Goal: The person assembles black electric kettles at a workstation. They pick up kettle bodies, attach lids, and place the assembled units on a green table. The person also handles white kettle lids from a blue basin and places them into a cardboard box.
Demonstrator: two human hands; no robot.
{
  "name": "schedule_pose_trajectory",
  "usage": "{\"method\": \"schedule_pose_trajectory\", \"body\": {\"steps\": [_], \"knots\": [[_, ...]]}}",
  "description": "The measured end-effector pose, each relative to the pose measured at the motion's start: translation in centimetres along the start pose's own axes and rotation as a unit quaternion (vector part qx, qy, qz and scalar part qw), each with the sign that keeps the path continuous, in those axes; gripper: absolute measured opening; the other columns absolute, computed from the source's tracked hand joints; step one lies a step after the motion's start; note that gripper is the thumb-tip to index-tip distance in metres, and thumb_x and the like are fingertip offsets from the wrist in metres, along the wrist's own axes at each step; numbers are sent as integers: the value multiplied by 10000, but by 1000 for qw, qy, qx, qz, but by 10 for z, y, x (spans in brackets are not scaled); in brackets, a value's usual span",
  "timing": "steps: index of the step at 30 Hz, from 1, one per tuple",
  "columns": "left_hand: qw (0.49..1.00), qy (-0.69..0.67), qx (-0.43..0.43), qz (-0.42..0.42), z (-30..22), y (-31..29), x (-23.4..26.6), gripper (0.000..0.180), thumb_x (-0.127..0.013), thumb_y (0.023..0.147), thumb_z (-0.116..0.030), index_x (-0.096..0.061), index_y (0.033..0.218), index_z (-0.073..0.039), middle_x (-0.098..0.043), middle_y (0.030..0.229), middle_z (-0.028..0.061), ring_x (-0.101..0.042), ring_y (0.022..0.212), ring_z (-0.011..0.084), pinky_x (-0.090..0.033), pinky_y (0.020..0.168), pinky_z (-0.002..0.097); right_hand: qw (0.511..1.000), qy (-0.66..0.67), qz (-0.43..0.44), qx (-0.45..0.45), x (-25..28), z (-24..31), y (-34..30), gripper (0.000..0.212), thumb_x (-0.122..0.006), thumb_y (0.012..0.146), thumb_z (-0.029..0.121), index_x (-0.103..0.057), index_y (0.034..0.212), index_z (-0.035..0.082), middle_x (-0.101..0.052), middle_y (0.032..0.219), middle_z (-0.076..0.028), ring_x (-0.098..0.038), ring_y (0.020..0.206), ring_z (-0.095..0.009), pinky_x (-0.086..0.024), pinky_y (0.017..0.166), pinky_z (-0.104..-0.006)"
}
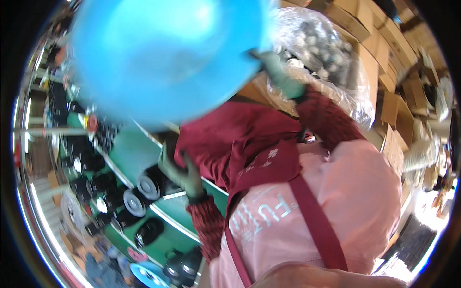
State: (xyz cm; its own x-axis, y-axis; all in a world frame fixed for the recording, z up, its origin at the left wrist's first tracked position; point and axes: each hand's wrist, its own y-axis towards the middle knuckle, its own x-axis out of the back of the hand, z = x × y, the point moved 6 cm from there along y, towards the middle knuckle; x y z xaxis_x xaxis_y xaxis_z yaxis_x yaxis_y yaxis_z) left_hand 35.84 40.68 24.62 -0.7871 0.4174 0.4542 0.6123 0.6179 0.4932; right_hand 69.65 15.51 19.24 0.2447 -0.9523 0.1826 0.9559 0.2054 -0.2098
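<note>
- The blue basin (144, 91) is in hand, held up ahead of the body and hiding part of the table (137, 149); it is blurred, and I cannot tell whether it holds anything.
- The right hand (281, 77), gloved, appears clamped on the basin's rim at its right side, beside the cardboard box (370, 65).
- The left hand (182, 170), also gloved, is just below the basin's lower edge, thumb and fingers apart, near the maroon apron (225, 144); whether its fingertips touch the basin I cannot tell. The two hands are well apart.
- As I judge it, the handling is midway: the basin is lifted, and setting it down is what is left.
- In the box, a clear plastic liner (353, 103) surrounds many small parts (312, 48), dark and pale, so that supply looks far from used up.
- Along the table, dark round pieces with grey discs (148, 186) stand near its white strip, with a black pot (185, 266) toward the bottom end; how finished these are cannot be told.
- A second blue basin (144, 272) lies near that end.
</note>
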Motion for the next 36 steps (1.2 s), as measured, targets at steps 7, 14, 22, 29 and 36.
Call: {"method": "schedule_pose_trajectory", "body": {"steps": [7, 14, 22, 29, 36], "knots": [[936, 179, -193, 232, 26, 66, -190, 432, -643, 925, -366, -678, 1303, -161, -576, 1407, 149, -513, 1308, 370, -343, 1122, 531, 914, -167, -309, 205, 310, 17, -134, 449, -736, 921, 134, -600, 1323, -13, -719, 1026, -123, -691, 860, -165, -555, 718, -298], [862, 336, 47, 377, 120, 95, -274, 745, -331, 951, -758, -706, 1303, -219, -582, 1427, 104, -489, 1360, 356, -182, 1185, 636, 763, -548, -257, 227, 284, 11, -146, 728, -684, 870, 166, -437, 1551, 244, -618, 1335, -164, -636, 1180, -355, -520, 1002, -437], [805, 420, 2, 419, 101, 91, -283, 587, -588, 866, -673, -668, 1308, -294, -552, 1369, 136, -505, 1315, 374, -345, 1084, 640, 774, -502, -315, 223, 348, -22, -111, 672, -628, 883, 133, -454, 1530, 191, -550, 1464, -164, -569, 1278, -375, -492, 1033, -444], [858, 238, -220, 399, -1, 77, -328, 633, -668, 862, -548, -584, 1378, -191, -493, 1470, 133, -456, 1359, 360, -365, 1072, 580, 741, -539, -374, 142, 358, 31, -112, 701, -697, 865, 369, -467, 1513, 236, -506, 1461, -182, -546, 1220, -419, -440, 1020, -511], [828, 180, -461, 264, -118, 82, -428, 704, -670, 860, -391, -470, 1495, -164, -484, 1497, 132, -446, 1361, 336, -316, 1113, 575, 735, -507, -422, 160, 368, 9, -174, 642, -683, 871, 213, -523, 1488, 289, -626, 1394, -84, -652, 1197, -294, -552, 962, -384]]}}
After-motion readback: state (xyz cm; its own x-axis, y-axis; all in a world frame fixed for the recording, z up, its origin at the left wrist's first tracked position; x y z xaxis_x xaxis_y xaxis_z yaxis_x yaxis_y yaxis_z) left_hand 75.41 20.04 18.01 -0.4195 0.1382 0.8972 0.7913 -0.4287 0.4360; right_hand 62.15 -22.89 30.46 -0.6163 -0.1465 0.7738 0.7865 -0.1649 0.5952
